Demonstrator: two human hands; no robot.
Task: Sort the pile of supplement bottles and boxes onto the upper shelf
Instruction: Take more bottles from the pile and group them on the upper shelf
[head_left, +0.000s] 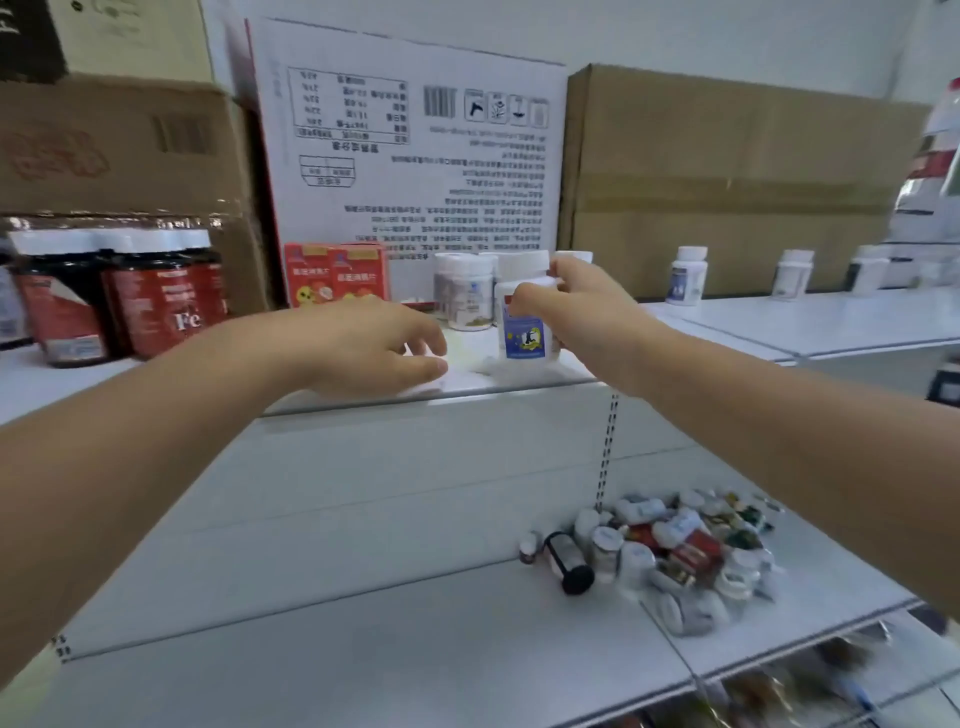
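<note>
- Hands are both up at the upper shelf (779, 322), and we're right on the action.
- Our right hand (587, 312) has its fingers and thumb curled round the top of a white bottle with a blue label (524, 335), gripping it upright at the cap.
- That blue-label bottle sits at the front of the upper shelf. Its base is down at the shelf surface, but we can't tell whether it touches or hangs just clear.
- Just behind it and to its left we see a cluster of white bottles (467, 293), upright and packed close together.
- Our left hand (374, 343) is at the shelf's front edge, left of the blue-label bottle and apart from it. Its fingers are loosely curled, thumb apart from the forefinger, holding nothing.
- Further left on the same shelf we've got two red boxes (332, 275) side by side, then dark bottles with red labels (130, 306) and white caps.
- Off to the right, lone white bottles (687, 275) stand well apart along the shelf.
- Behind it all, a white carton (415, 156) with upside-down print stands beside a brown carton (727, 182).
- Down on the lower shelf (363, 649), the pile (675, 556) of bottles and boxes lies jumbled towards the right, with a dark bottle (569, 564) on its side at the pile's left edge.
</note>
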